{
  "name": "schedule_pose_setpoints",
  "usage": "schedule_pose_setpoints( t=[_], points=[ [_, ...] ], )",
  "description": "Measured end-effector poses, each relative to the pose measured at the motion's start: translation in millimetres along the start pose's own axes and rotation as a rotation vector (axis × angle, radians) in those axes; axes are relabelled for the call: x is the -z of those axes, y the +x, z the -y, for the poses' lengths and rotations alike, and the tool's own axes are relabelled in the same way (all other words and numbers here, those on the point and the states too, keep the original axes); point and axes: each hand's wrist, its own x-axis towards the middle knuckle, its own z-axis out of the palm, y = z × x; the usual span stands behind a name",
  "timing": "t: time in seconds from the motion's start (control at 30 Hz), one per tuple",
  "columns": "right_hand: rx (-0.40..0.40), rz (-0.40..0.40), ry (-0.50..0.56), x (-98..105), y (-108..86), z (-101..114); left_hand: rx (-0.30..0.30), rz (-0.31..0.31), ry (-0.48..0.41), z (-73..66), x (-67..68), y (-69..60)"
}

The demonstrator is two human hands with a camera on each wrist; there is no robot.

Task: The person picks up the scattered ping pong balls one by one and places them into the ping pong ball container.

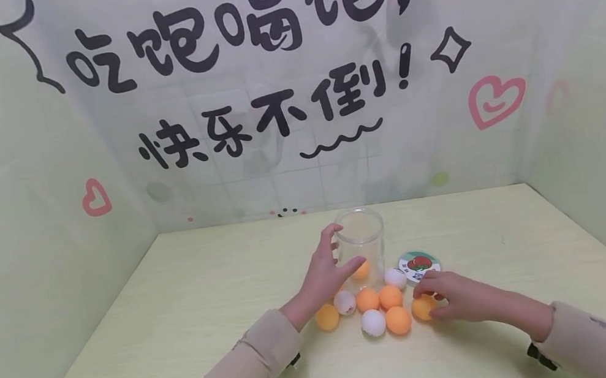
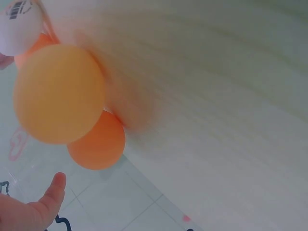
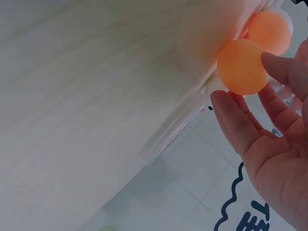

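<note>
A clear jar (image 1: pixel 374 249) stands upright and uncapped on the table. My left hand (image 1: pixel 325 267) holds it from the left, with the thumb across its front. Through the lower wall shows an orange ping-pong ball (image 1: pixel 363 269). My right hand (image 1: pixel 455 297) pinches another orange ping-pong ball (image 3: pixel 242 67) between thumb and fingers, low over the tabletop. Several loose balls lie before the jar, including a white ball (image 1: pixel 373 323), an orange ball (image 1: pixel 398 320) and a yellow-orange ball (image 2: pixel 60 94) near my left wrist.
A round lid (image 1: pixel 413 260) with a red fruit picture lies right of the jar, just beyond my right hand. One white ball (image 1: pixel 395 278) sits between jar and lid. A printed cloth backdrop (image 1: pixel 236 190) rises behind the pale table (image 1: pixel 222 265).
</note>
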Motion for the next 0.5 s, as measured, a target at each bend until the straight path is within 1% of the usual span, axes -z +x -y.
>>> schedule_pose_setpoints(
  t=[0.27, 0.5],
  points=[
    [-0.065, 0.022, 0.010, -2.8, 1.8, 3.3, -0.001, 0.002, 0.003, -0.7, 0.2, -0.3],
    [-0.050, 0.023, -0.031, -2.1, 3.8, 2.7, -0.001, -0.003, -0.004, -0.7, -0.2, -0.2]
  ],
)
